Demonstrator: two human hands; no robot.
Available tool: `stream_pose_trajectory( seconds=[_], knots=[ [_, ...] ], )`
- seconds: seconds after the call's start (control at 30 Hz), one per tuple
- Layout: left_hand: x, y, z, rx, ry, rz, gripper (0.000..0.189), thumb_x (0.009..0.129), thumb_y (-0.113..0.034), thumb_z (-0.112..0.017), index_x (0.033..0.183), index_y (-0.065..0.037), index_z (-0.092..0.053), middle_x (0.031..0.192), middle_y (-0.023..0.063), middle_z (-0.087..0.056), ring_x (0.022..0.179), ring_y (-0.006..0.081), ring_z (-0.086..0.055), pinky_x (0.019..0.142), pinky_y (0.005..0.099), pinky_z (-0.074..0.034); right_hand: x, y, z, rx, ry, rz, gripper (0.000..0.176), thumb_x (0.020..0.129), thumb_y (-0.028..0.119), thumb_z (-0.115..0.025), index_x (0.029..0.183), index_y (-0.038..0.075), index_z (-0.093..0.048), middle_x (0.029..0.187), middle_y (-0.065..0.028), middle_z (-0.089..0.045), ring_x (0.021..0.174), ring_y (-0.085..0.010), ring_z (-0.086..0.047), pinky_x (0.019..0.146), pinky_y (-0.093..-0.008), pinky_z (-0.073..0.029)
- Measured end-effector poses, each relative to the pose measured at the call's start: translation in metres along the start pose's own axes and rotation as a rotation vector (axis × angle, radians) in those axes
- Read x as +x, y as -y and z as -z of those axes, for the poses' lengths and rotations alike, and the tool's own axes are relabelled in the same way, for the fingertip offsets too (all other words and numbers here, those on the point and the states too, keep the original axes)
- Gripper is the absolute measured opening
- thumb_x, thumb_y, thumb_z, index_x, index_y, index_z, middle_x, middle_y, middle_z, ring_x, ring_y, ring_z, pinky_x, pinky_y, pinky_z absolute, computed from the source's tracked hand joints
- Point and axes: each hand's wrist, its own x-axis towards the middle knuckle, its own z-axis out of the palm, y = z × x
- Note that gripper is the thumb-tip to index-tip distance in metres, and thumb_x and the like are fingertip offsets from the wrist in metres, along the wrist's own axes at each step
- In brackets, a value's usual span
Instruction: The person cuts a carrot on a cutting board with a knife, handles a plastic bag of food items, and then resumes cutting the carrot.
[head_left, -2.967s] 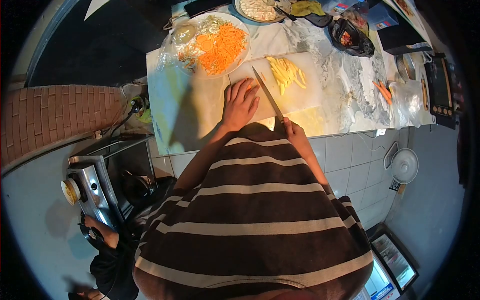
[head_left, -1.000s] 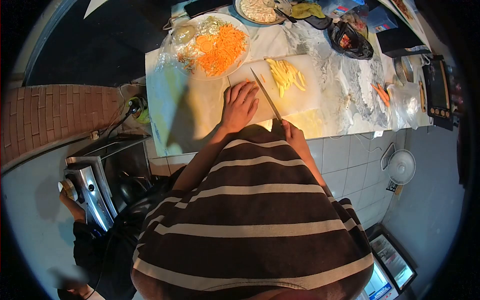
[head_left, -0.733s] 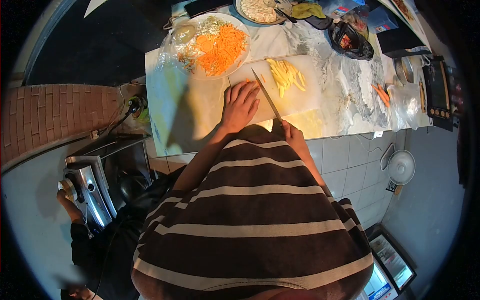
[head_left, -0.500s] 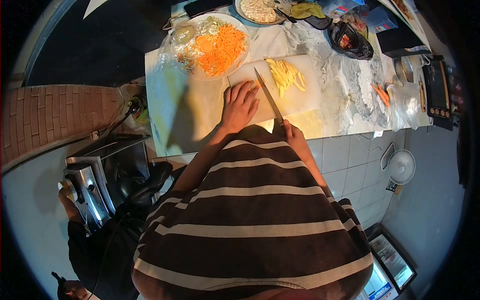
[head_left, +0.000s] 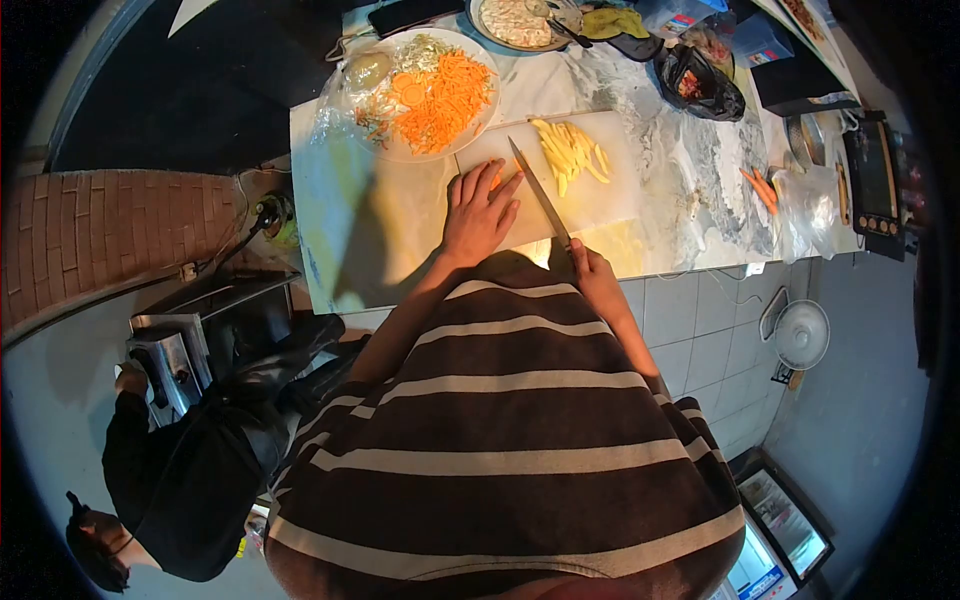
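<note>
My left hand (head_left: 478, 215) presses down on the white cutting board (head_left: 605, 205), its fingers bent over an orange carrot piece (head_left: 496, 181) that is mostly hidden beneath them. In my right hand (head_left: 594, 275) is the handle of a long kitchen knife (head_left: 541, 198). The blade slants up and left across the board, its edge close to the left fingertips. Just right of the blade lies a loose pile of pale yellow cut sticks (head_left: 570, 152). Beyond my left hand, a large plate (head_left: 487, 118) carries shredded carrot (head_left: 447, 100) and pale green shreds.
A bowl of creamy food (head_left: 515, 22) with a spoon stands at the back. To the right are a black plastic bag (head_left: 720, 98), whole carrots (head_left: 760, 188) and a clear bag (head_left: 808, 210). Another person (head_left: 190, 480) in black works beside a metal appliance (head_left: 175, 370) at lower left.
The left fingers have shifted slightly, showing more of the carrot between them. The knife has moved only slightly. The other person has moved left and further into view.
</note>
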Motion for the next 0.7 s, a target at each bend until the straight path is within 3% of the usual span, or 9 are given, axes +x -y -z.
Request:
stream_pose_trajectory(
  seconds=[0.17,0.23,0.33,0.47,0.53,0.7],
  knots=[
    [-0.001,0.000,-0.001,0.004,0.002,0.007,0.043,0.092,-0.025,-0.059,0.134,-0.017,-0.056,0.140,0.0104,-0.045,0.129,0.0301,-0.040,0.106,0.0458,-0.029,-0.001,0.000,-0.002,-0.032,0.019,-0.023,0.062,0.104,0.048,-0.035,0.097,-0.008,-0.061,0.084,-0.0316,-0.061,0.080,-0.0472,-0.057,0.076,-0.0456,-0.046],
    [-0.001,0.001,-0.001,-0.008,0.009,0.013,0.043,0.092,-0.025,-0.059,0.134,-0.017,-0.056,0.140,0.0105,-0.044,0.129,0.0301,-0.039,0.106,0.0461,-0.029,-0.001,-0.001,-0.004,-0.034,-0.016,-0.001,0.061,0.104,0.047,-0.035,0.108,-0.006,-0.063,0.096,-0.0333,-0.063,0.097,-0.0492,-0.060,0.083,-0.0455,-0.048],
    [-0.001,0.001,-0.001,-0.006,0.008,0.013,0.043,0.092,-0.025,-0.059,0.134,-0.018,-0.055,0.140,0.0106,-0.044,0.129,0.0301,-0.039,0.106,0.0462,-0.029,-0.001,0.005,-0.002,-0.083,-0.001,-0.011,0.060,0.103,0.047,-0.035,0.116,-0.005,-0.062,0.105,-0.0334,-0.063,0.107,-0.0489,-0.057,0.088,-0.0460,-0.047],
    [-0.001,0.001,0.000,-0.004,0.003,0.004,0.044,0.092,-0.025,-0.059,0.135,-0.018,-0.055,0.140,0.0109,-0.044,0.128,0.0305,-0.040,0.106,0.0465,-0.029,-0.004,0.009,-0.003,-0.056,-0.023,-0.008,0.061,0.103,0.048,-0.035,0.114,-0.006,-0.062,0.100,-0.0325,-0.064,0.101,-0.0474,-0.060,0.087,-0.0442,-0.047],
    [-0.001,0.000,-0.001,0.014,-0.001,-0.001,0.044,0.092,-0.025,-0.059,0.135,-0.018,-0.055,0.140,0.0114,-0.044,0.128,0.0311,-0.040,0.106,0.0469,-0.029,-0.001,0.005,-0.003,0.035,0.064,-0.043,0.062,0.104,0.049,-0.035,0.109,-0.008,-0.062,0.092,-0.0298,-0.066,0.090,-0.0429,-0.062,0.084,-0.0420,-0.047],
    [-0.002,0.001,-0.003,-0.003,-0.012,0.003,0.043,0.091,-0.024,-0.059,0.134,-0.018,-0.056,0.139,0.0121,-0.045,0.128,0.0314,-0.039,0.106,0.0473,-0.030,0.000,0.004,0.000,0.045,0.062,-0.011,0.064,0.103,0.050,-0.035,0.101,-0.009,-0.061,0.083,-0.0277,-0.063,0.079,-0.0381,-0.058,0.079,-0.0408,-0.046]
  ],
)
